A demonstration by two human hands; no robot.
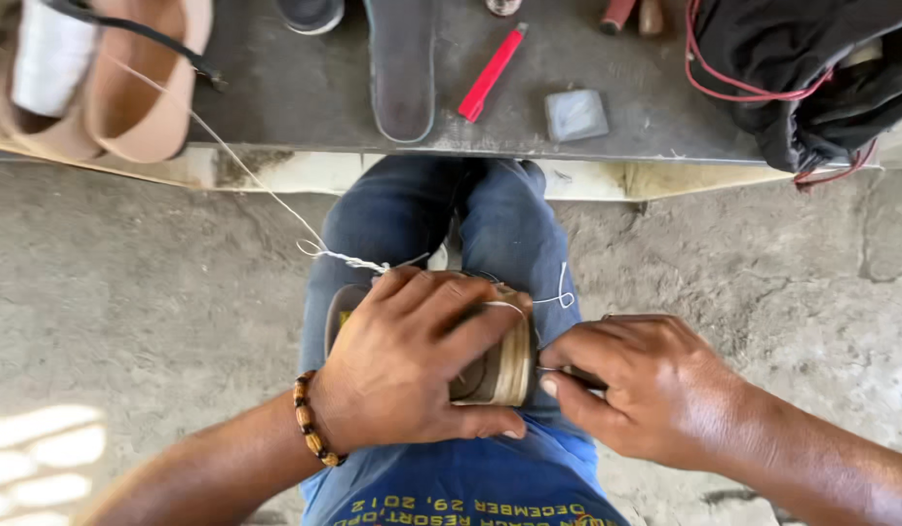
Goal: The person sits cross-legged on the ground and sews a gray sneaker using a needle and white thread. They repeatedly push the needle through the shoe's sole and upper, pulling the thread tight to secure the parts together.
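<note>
Head view looks straight down on a seated person's lap, where a shoe (490, 365) lies across the thighs. Left hand (412, 365) is spread wide over the shoe, fingers curled over its far edge and thumb under the near one, clamping it against the knees, likely so that it cannot shift while it is stitched. Right hand (655, 385) is closed in a pinch around a thin needle-like tool (558, 372), whose tip meets the sole edge just beside the left fingertips.

White thread (275, 200) runs from under the left hand up and away to a spool (46, 54) resting inside a tan shoe (129, 88) on the worktop (295, 93), probably kept there so it feeds freely.

Much of the held shoe is covered, but its long axis seems to run left to right, the layered sole edge turned toward the right hand. Which end is the toe cannot be told.

Beyond the hands lie an insole (402, 68), a red lighter (490, 73) and a black bag (811, 68).
</note>
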